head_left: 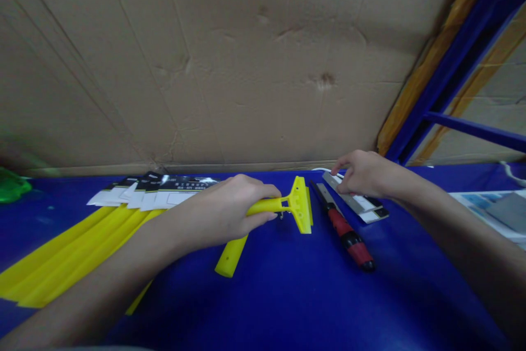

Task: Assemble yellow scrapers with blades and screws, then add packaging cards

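My left hand is closed around the handle of a yellow plastic scraper, its wide head pointing right. Beneath that hand, a second yellow handle lies on the blue table, mostly hidden. Over at the right, my right hand has thumb and forefinger bent round a flat metal blade, which lies on white-and-black packets. Between the hands rests a tool with a red-and-black grip; a strip of metal shows beside its dark, narrow front end.
Several yellow strips with white-and-black printed tops lie fanned out at the left. A green translucent object is at the far left edge. Cardboard stands behind the blue table. A blue metal frame rises at the right.
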`<state>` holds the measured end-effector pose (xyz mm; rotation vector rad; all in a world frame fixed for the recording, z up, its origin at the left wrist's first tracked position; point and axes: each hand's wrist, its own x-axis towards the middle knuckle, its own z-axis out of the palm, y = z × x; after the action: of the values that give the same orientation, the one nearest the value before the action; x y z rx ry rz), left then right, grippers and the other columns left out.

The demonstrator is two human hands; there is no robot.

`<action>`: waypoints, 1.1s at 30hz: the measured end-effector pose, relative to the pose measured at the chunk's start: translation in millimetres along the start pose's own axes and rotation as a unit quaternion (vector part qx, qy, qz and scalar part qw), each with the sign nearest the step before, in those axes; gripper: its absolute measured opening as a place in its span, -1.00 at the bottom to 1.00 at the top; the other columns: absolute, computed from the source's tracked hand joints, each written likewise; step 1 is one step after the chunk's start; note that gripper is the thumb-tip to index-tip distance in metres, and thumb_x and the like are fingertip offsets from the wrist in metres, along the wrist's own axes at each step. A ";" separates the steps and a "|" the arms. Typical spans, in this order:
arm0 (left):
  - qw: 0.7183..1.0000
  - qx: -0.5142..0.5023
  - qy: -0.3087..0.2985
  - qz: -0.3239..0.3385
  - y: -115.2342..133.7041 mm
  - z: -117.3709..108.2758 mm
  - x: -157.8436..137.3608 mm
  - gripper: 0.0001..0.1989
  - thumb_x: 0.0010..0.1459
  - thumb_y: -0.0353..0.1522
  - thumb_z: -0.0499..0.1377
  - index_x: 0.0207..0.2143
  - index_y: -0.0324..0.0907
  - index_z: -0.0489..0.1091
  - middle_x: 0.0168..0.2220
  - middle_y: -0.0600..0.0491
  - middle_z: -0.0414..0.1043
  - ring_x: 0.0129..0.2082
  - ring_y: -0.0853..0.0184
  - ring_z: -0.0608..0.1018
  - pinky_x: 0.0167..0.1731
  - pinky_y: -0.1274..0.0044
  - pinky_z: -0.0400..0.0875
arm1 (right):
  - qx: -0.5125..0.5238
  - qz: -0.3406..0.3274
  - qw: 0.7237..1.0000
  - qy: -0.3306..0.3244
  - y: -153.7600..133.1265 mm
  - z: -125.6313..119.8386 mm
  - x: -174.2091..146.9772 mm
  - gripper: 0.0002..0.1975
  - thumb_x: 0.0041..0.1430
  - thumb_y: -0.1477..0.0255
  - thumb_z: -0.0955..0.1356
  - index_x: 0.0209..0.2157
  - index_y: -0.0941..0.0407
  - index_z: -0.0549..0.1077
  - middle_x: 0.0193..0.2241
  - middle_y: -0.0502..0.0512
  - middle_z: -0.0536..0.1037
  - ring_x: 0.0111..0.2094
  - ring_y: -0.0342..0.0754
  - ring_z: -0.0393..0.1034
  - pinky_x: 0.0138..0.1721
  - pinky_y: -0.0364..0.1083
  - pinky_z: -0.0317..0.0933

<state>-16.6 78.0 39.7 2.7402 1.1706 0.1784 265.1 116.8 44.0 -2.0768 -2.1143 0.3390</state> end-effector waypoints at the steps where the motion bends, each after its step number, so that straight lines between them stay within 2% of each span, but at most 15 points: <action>1: 1.000 -0.001 0.002 -0.002 -0.8 -0.9 -0.1 -0.57 0.36 -0.21 0.17 0.19 -0.17 0.48 0.11 -0.12 0.60 0.08 0.02 0.61 0.09 0.25 0.50 | 0.024 -0.008 1.000 -0.005 -1.2 -4.5 -2.6 -0.79 -0.11 0.53 0.44 -0.35 0.08 0.64 -0.61 0.00 0.57 -0.57 -0.03 0.46 -0.57 -0.10 0.25; 3: 1.000 -0.001 0.002 -0.010 -2.5 -3.3 -1.4 -0.57 0.36 -0.19 0.17 0.18 -0.16 0.49 0.12 -0.11 0.59 0.10 0.05 0.60 0.13 0.27 0.47 | 0.109 -0.036 0.993 -0.039 -4.3 -11.1 -8.1 -0.96 -0.04 0.47 0.44 -0.49 0.07 0.59 -0.64 0.00 0.52 -0.57 -0.07 0.39 -0.57 -0.11 0.21; 5: 1.000 0.003 0.004 -0.020 -4.3 -6.6 -3.9 -0.56 0.36 -0.15 0.16 0.19 -0.13 0.48 0.12 -0.08 0.59 0.11 0.06 0.58 0.14 0.28 0.45 | 0.219 -0.069 0.969 -0.089 -8.3 -13.6 -13.4 -0.89 0.01 0.42 0.44 -0.57 0.06 0.53 -0.64 -0.01 0.48 -0.57 -0.11 0.34 -0.57 -0.13 0.19; 8: 0.999 0.007 0.000 -0.036 -6.7 -12.3 -8.6 -0.56 0.35 -0.13 0.16 0.18 -0.09 0.47 0.10 -0.07 0.60 0.10 0.07 0.58 0.10 0.31 0.46 | 0.342 -0.097 0.922 -0.150 -14.7 -9.7 -18.6 -0.89 -0.01 0.38 0.48 -0.52 0.09 0.52 -0.57 0.00 0.52 -0.55 -0.15 0.34 -0.55 -0.17 0.20; 11: 0.999 0.008 -0.005 -0.045 -9.7 -16.3 -11.9 -0.55 0.33 -0.12 0.16 0.19 -0.07 0.46 0.10 -0.08 0.59 0.07 0.09 0.59 0.03 0.35 0.49 | 0.422 -0.110 0.878 -0.196 -19.1 -1.2 -18.8 -0.81 -0.09 0.37 0.55 -0.45 0.14 0.54 -0.49 0.02 0.58 -0.55 -0.21 0.35 -0.55 -0.21 0.20; 13: 0.999 0.009 -0.003 -0.042 -12.2 -17.2 -12.6 -0.55 0.32 -0.12 0.17 0.18 -0.05 0.46 0.08 -0.07 0.60 0.03 0.09 0.61 -0.01 0.35 0.50 | 0.466 -0.116 0.851 -0.214 -20.6 4.2 -17.5 -0.76 -0.12 0.37 0.58 -0.47 0.16 0.51 -0.51 -0.01 0.57 -0.56 -0.24 0.33 -0.55 -0.23 0.19; 17: 0.999 0.004 -0.010 -0.033 -15.1 -18.0 -12.0 -0.61 0.30 -0.18 0.19 0.14 -0.02 0.47 -0.01 -0.02 0.64 -0.10 0.14 0.65 -0.11 0.40 0.49 | 0.511 -0.119 0.814 -0.250 -21.4 11.2 -15.9 -0.70 -0.10 0.39 0.61 -0.46 0.14 0.46 -0.57 -0.09 0.55 -0.56 -0.25 0.38 -0.48 -0.22 0.27; 19: 0.999 0.006 -0.017 -0.036 -15.2 -18.9 -11.3 -0.62 0.30 -0.20 0.19 0.13 -0.03 0.47 -0.04 -0.01 0.64 -0.13 0.15 0.66 -0.14 0.42 0.49 | 0.521 -0.118 0.808 -0.250 -21.9 13.6 -15.7 -0.68 -0.08 0.40 0.62 -0.39 0.14 0.46 -0.57 -0.09 0.57 -0.55 -0.24 0.40 -0.47 -0.22 0.27; 23: 0.998 0.019 -0.038 -0.054 -14.8 -19.6 -9.7 -0.61 0.31 -0.21 0.17 0.14 -0.09 0.46 -0.06 -0.07 0.62 -0.11 0.10 0.64 -0.13 0.37 0.48 | 0.528 -0.077 0.825 -0.186 -26.4 19.5 -15.4 -0.63 -0.08 0.47 0.62 -0.26 0.11 0.48 -0.58 -0.09 0.59 -0.59 -0.25 0.35 -0.57 -0.26 0.13; 26: 0.998 0.013 -0.034 -0.046 -14.9 -17.2 -8.9 -0.62 0.32 -0.22 0.16 0.14 -0.09 0.44 -0.04 -0.08 0.59 -0.09 0.09 0.62 -0.11 0.34 0.48 | 0.541 -0.043 0.821 -0.175 -32.7 24.6 -16.3 -0.72 -0.06 0.54 0.61 -0.36 0.14 0.51 -0.56 -0.06 0.61 -0.56 -0.25 0.41 -0.53 -0.27 0.21; 29: 0.999 0.019 -0.017 -0.031 -14.6 -14.7 -9.0 -0.63 0.32 -0.24 0.16 0.14 -0.11 0.41 0.00 -0.10 0.58 -0.04 0.07 0.61 -0.07 0.32 0.46 | 0.556 -0.023 0.811 -0.179 -38.4 28.2 -18.7 -0.79 0.06 0.59 0.56 -0.44 0.15 0.47 -0.55 -0.01 0.63 -0.52 -0.23 0.49 -0.43 -0.26 0.34; 33: 0.999 0.039 -0.018 -0.019 -15.5 -14.0 -9.1 -0.67 0.32 -0.27 0.17 0.10 -0.13 0.42 -0.01 -0.10 0.59 -0.04 0.04 0.61 -0.06 0.31 0.46 | 0.552 -0.014 0.811 -0.192 -41.6 29.6 -20.6 -0.80 0.17 0.58 0.51 -0.45 0.16 0.45 -0.59 0.02 0.63 -0.61 -0.26 0.45 -0.50 -0.28 0.33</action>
<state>-36.1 83.4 50.1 2.7717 1.2456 0.0811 217.6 94.3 27.7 -1.2851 -1.4122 1.6188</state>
